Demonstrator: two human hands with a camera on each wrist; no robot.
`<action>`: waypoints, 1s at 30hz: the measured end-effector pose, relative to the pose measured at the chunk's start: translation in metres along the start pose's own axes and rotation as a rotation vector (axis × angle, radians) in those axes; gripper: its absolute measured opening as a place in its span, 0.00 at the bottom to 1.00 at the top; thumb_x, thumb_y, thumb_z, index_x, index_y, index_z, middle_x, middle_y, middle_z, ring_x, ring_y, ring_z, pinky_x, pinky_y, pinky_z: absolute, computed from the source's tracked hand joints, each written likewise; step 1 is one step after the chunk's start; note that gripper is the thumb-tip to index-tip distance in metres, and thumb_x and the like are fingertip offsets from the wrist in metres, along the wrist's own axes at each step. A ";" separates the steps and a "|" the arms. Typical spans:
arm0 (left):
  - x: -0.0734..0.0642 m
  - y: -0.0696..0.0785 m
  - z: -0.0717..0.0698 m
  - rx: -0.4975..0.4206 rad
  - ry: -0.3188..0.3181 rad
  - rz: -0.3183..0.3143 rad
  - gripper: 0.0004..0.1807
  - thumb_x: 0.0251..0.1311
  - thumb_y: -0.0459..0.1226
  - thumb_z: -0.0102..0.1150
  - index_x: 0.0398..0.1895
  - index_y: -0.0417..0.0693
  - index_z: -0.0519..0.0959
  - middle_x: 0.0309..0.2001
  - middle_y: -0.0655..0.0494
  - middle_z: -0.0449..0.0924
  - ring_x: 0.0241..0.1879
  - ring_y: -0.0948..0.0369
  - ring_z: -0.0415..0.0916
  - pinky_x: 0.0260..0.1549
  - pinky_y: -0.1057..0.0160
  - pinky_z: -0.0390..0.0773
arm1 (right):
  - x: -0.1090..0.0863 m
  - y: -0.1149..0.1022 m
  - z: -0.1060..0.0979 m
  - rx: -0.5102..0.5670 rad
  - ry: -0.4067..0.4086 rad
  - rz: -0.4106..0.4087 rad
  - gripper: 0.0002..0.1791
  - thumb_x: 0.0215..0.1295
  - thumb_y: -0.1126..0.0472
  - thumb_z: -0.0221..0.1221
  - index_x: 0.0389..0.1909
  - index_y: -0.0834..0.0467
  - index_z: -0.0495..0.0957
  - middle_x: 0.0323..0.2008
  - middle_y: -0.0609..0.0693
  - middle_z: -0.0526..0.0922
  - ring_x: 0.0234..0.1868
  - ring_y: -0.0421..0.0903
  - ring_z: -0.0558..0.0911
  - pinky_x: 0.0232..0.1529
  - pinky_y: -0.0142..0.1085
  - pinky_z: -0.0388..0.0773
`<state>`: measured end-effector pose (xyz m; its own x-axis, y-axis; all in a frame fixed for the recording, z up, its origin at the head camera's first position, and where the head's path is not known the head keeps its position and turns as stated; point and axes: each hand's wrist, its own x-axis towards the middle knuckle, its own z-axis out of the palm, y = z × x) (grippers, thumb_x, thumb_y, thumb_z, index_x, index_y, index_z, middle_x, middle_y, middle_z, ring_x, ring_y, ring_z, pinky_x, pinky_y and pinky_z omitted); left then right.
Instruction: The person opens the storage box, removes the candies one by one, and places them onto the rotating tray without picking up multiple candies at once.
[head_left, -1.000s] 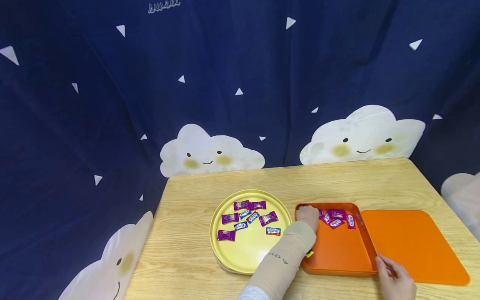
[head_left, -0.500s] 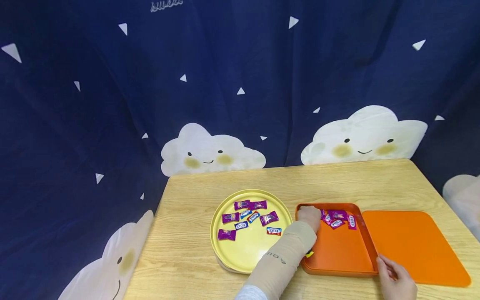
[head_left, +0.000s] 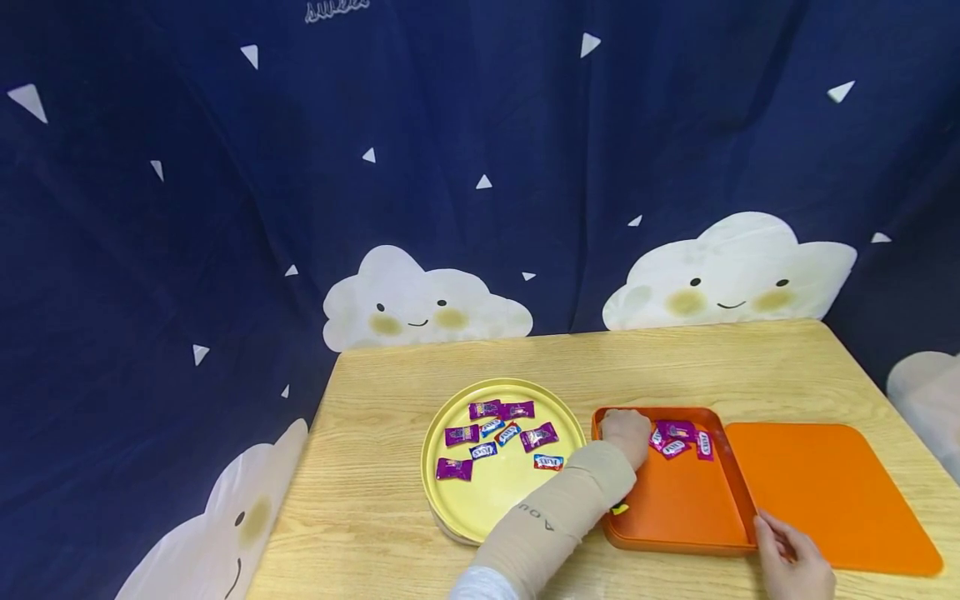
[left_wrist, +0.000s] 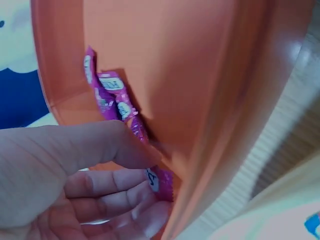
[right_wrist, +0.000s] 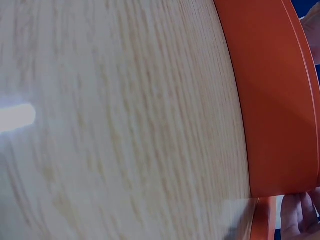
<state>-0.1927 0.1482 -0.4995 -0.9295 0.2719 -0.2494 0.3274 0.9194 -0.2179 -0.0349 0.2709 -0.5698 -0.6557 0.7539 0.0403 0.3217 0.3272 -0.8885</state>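
Observation:
My left hand point(head_left: 628, 437) reaches into the back left corner of a shallow orange box point(head_left: 678, 504). In the left wrist view, its thumb and curled fingers close about a pink-wrapped candy point(left_wrist: 162, 185) beside the wall. Other purple and pink wrapped candies point(head_left: 678, 430) lie against the back wall, right of that hand. A yellow bit point(head_left: 619, 508) shows below the left forearm, inside the box. My right hand point(head_left: 795, 557) pinches the box's front right corner between thumb and fingers. In the right wrist view, fingers point(right_wrist: 295, 215) show at the box's edge.
Left of the box stands a round yellow tray point(head_left: 480, 508) bearing several purple, blue and red wrapped candies, partly covered by my left forearm. A flat orange lid point(head_left: 832, 492) lies right of the box. Behind the wooden table point(head_left: 367, 500) hangs a blue curtain point(head_left: 450, 108).
My left hand has shifted slightly right along the box's back wall, now covering part of the leftmost candy there. The right hand keeps its hold on the corner. The head view has shifted a little.

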 end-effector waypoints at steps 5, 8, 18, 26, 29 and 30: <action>-0.004 -0.010 -0.005 -0.021 0.029 0.076 0.04 0.57 0.45 0.57 0.33 0.68 0.80 0.32 0.71 0.77 0.31 0.68 0.71 0.20 0.68 0.74 | 0.000 0.000 0.000 0.010 -0.002 -0.009 0.15 0.57 0.57 0.61 0.39 0.65 0.82 0.20 0.20 0.67 0.21 0.17 0.69 0.21 0.13 0.67; -0.007 -0.019 -0.006 -0.050 0.079 0.144 0.03 0.54 0.43 0.59 0.29 0.65 0.80 0.31 0.70 0.78 0.30 0.69 0.72 0.19 0.68 0.74 | 0.001 0.001 0.000 0.002 -0.013 -0.011 0.15 0.58 0.57 0.60 0.40 0.64 0.82 0.21 0.21 0.67 0.21 0.17 0.68 0.21 0.14 0.67; -0.015 -0.063 -0.009 -0.126 0.207 0.325 0.04 0.51 0.36 0.62 0.30 0.56 0.80 0.32 0.63 0.77 0.33 0.67 0.72 0.31 0.72 0.74 | 0.000 0.001 0.002 0.014 -0.003 -0.007 0.14 0.57 0.57 0.61 0.39 0.63 0.82 0.20 0.20 0.67 0.21 0.17 0.69 0.21 0.13 0.66; -0.022 -0.106 -0.004 -0.246 0.267 0.397 0.14 0.46 0.36 0.67 0.38 0.47 0.78 0.36 0.58 0.75 0.38 0.64 0.72 0.37 0.74 0.74 | 0.000 0.005 0.004 0.086 0.065 -0.052 0.05 0.55 0.61 0.62 0.32 0.56 0.84 0.20 0.18 0.69 0.19 0.17 0.69 0.20 0.12 0.65; -0.023 -0.123 0.001 -0.263 0.311 0.416 0.12 0.46 0.35 0.67 0.35 0.45 0.77 0.34 0.57 0.75 0.36 0.62 0.73 0.37 0.73 0.73 | 0.000 0.006 0.005 0.082 0.085 -0.083 0.06 0.55 0.62 0.62 0.32 0.60 0.84 0.19 0.17 0.69 0.19 0.17 0.69 0.20 0.12 0.64; -0.023 -0.129 0.003 -0.273 0.323 0.417 0.11 0.45 0.34 0.67 0.34 0.44 0.77 0.32 0.56 0.75 0.35 0.62 0.73 0.36 0.72 0.73 | 0.000 0.006 0.005 0.076 0.086 -0.086 0.07 0.55 0.62 0.62 0.33 0.61 0.84 0.19 0.17 0.68 0.19 0.17 0.69 0.19 0.12 0.64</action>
<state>-0.2127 0.0224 -0.4683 -0.7505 0.6592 0.0471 0.6602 0.7447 0.0977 -0.0366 0.2698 -0.5771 -0.6167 0.7719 0.1543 0.2119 0.3516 -0.9118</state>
